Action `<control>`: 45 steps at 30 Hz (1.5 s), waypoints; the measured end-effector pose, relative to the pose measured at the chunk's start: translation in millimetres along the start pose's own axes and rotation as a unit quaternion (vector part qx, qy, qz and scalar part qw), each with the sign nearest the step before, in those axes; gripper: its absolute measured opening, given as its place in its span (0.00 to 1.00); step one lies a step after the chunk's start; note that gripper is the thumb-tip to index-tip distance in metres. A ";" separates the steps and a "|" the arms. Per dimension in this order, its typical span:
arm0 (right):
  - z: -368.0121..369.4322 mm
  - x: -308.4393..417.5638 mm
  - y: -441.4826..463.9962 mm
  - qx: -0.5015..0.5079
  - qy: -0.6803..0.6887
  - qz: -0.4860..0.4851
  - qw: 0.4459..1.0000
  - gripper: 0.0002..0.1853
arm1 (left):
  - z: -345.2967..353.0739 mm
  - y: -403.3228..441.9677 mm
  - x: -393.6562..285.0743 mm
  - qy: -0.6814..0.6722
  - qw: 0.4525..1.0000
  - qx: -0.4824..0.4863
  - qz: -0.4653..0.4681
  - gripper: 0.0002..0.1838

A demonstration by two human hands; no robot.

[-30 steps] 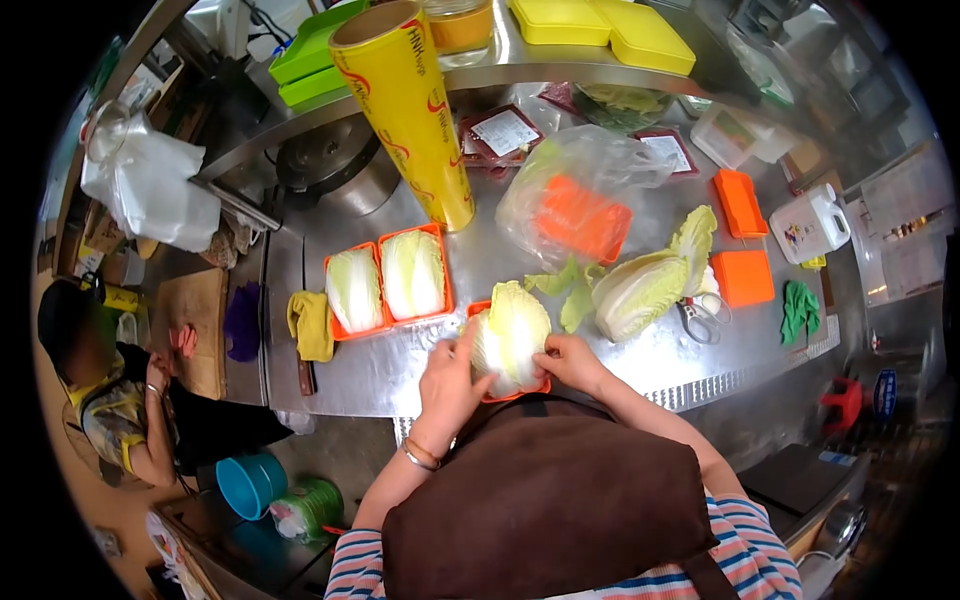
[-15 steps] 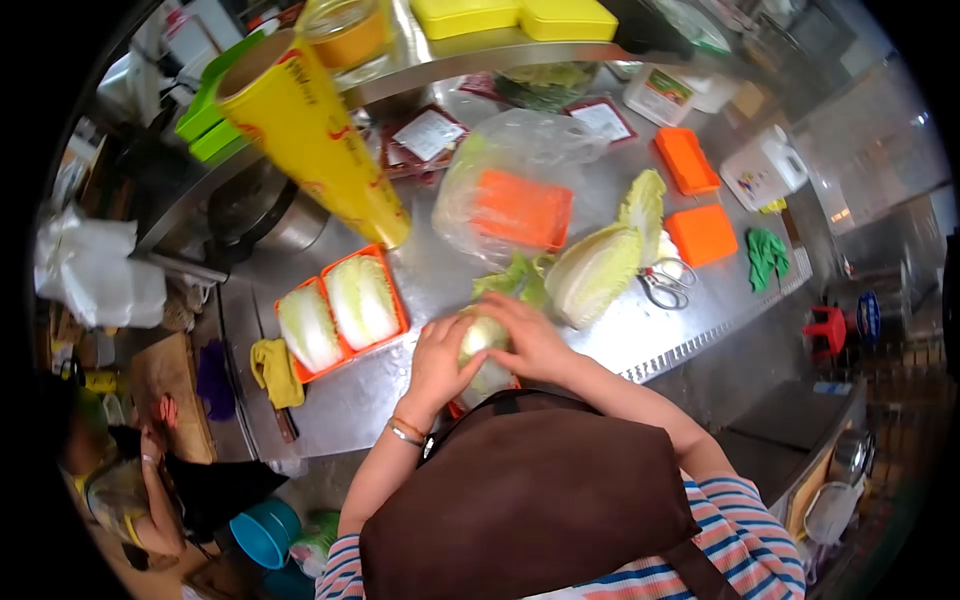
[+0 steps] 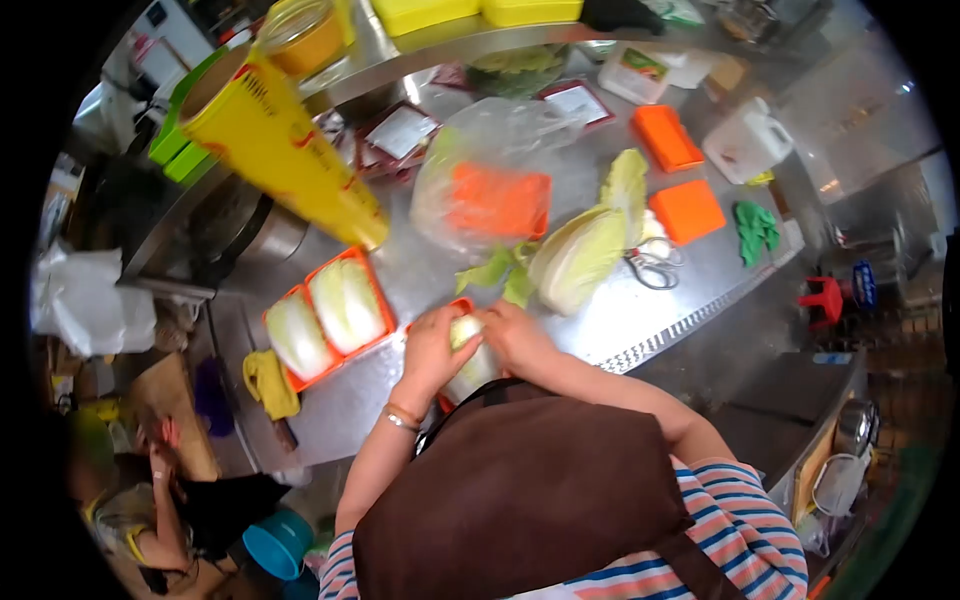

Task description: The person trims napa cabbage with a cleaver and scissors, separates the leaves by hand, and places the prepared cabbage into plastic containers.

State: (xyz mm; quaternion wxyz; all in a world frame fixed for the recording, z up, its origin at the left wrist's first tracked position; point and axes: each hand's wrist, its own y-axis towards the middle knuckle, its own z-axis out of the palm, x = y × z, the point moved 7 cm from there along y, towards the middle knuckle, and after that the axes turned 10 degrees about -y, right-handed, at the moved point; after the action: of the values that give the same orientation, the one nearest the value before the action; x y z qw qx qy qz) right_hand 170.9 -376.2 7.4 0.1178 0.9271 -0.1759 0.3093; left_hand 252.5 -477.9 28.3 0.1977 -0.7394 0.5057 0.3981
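Near the front edge of the steel table, my left hand (image 3: 432,345) curls round a napa cabbage piece (image 3: 470,372) from the left. My right hand (image 3: 517,338) grips the same piece from the right, fingers bent over its far end. An orange tray (image 3: 462,304) shows under and beyond the piece, its near part hidden by my hands and apron. Just past my hands lie loose green leaves (image 3: 487,272). To the right rests a larger napa cabbage (image 3: 577,262). On the left, two cabbage pieces (image 3: 345,305) fill orange trays standing side by side.
Scissors (image 3: 655,265), a green cloth (image 3: 756,232) and orange trays (image 3: 687,212) lie to the right. A plastic bag (image 3: 435,190) holds more orange trays. A yellow film roll (image 3: 300,150) stands left, near a yellow cloth (image 3: 268,384) and knife handle (image 3: 285,434). Another person (image 3: 140,510) works at far left.
Both hands have lowered the cabbage piece toward the orange tray, whose far end now shows. The loose leaves beyond are uncovered. The whole view has shifted slightly.
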 end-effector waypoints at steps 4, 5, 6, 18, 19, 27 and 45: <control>-12.2 5.2 2.2 -0.047 -0.019 -0.010 0.999 0.20 | -20.2 -17.6 -31.9 0.131 0.986 -0.074 0.068 0.25; -12.2 7.0 2.9 -0.044 -0.015 -0.014 0.999 0.20 | -18.8 -24.5 -26.0 0.135 0.986 -0.076 0.063 0.25; -16.6 9.1 3.4 -0.055 -0.027 -0.019 0.998 0.18 | -16.8 -31.1 -11.7 0.079 0.992 -0.093 0.020 0.26; 7.4 -5.0 3.3 -0.017 0.040 0.027 0.999 0.13 | -3.8 -41.8 20.6 -0.170 0.973 -0.148 -0.052 0.26; 7.8 -6.5 3.3 -0.025 0.052 0.022 0.998 0.13 | -2.2 -43.0 16.3 -0.120 0.982 -0.140 -0.031 0.25; -20.6 16.3 -5.1 -0.043 -0.027 -0.015 0.999 0.22 | 8.8 -43.4 1.3 0.129 0.988 -0.084 0.013 0.27; -28.6 25.6 -13.9 0.072 -0.051 -0.045 0.995 0.44 | -19.4 -64.5 -14.6 0.074 0.997 0.012 -0.022 0.56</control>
State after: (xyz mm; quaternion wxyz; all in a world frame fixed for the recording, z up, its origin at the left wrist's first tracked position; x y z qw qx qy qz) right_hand 180.4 -360.7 44.0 0.0555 0.9547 -0.1173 0.2679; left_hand 316.0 -456.3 44.4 0.1771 -0.7751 0.5078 0.3315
